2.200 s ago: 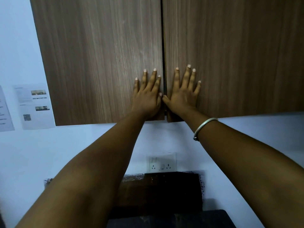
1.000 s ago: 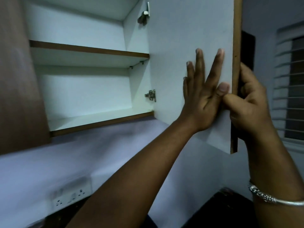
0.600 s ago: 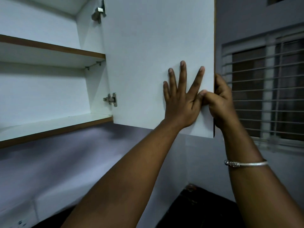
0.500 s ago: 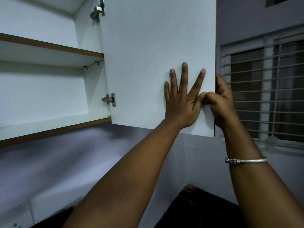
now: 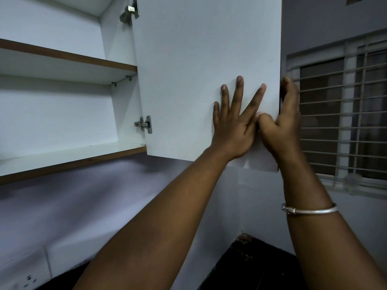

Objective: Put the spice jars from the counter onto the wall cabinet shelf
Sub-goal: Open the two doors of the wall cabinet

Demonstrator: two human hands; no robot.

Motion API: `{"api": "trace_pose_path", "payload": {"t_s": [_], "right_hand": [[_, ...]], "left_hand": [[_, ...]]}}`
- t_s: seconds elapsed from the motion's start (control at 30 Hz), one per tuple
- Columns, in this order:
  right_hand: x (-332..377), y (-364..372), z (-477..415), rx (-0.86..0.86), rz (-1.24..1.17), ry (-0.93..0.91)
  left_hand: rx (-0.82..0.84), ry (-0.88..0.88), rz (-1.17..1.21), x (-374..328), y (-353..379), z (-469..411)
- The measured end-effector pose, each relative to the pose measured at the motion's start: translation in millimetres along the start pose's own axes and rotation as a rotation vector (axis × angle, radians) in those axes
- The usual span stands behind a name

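The wall cabinet's right door point(image 5: 199, 65) stands swung wide open, its white inner face toward me. My left hand point(image 5: 232, 124) lies flat on that face with fingers spread, holding nothing. My right hand point(image 5: 281, 124) grips the door's outer edge, thumb on the inner face and fingers wrapped behind it. Inside, the lower shelf point(image 5: 69, 155) and the upper shelf point(image 5: 69, 59) are white with brown front edges and hold nothing. No spice jars are in view.
A barred window point(image 5: 343, 116) is just right of the open door. The dark counter point(image 5: 251, 266) shows at the bottom, below a white wall with a socket plate point(image 5: 29, 279). Two metal hinges point(image 5: 144, 124) sit on the door's inner edge.
Both doors were shut with my palms on them. The right door has since swung fully open, baring the shelves, and over the last half second my hands stay on it nearly unmoved.
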State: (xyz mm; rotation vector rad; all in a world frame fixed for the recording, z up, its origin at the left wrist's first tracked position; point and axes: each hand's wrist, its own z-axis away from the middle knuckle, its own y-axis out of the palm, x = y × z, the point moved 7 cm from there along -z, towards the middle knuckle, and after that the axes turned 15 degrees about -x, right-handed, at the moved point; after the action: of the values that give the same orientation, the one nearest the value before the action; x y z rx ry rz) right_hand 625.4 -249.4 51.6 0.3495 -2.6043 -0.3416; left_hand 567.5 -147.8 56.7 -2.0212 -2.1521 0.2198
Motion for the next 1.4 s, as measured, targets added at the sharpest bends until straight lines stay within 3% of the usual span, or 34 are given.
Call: {"api": "trace_pose_path", "payload": {"t_s": [0.1, 0.17, 0.4, 0.53, 0.67, 0.8, 0.97, 1.2, 1.4], "right_hand": [[43, 11, 15, -0.140, 0.110, -0.254], [71, 30, 29, -0.155, -0.038, -0.321], [129, 129, 91, -0.018, -0.529, -0.135], [180, 210, 138, 0.083, -0.799, 0.145], [236, 286, 188, 0.303, -0.871, 0.411], [291, 348, 236, 0.661, -0.810, 0.409], [321, 388, 284, 1.026, -0.779, 0.585], [325, 399, 305, 0.896, -0.856, 0.751], [318, 362, 295, 0.751, -0.951, 0.787]], "left_hand": [[-0.049, -0.079, 0.226, 3, -33, -6], [-0.136, -0.099, 0.263, 6, -67, -7], [-0.216, -0.110, -0.061, 71, -196, 17], [-0.262, -0.220, -0.356, 117, -288, 40], [-0.337, -0.292, -0.809, 157, -386, 59], [-0.277, -0.411, -1.181, 195, -472, 86], [-0.135, -0.496, -1.264, 228, -523, 116], [-0.091, -0.487, -1.278, 239, -519, 124], [-0.195, -0.448, -1.226, 193, -512, 126]]}}
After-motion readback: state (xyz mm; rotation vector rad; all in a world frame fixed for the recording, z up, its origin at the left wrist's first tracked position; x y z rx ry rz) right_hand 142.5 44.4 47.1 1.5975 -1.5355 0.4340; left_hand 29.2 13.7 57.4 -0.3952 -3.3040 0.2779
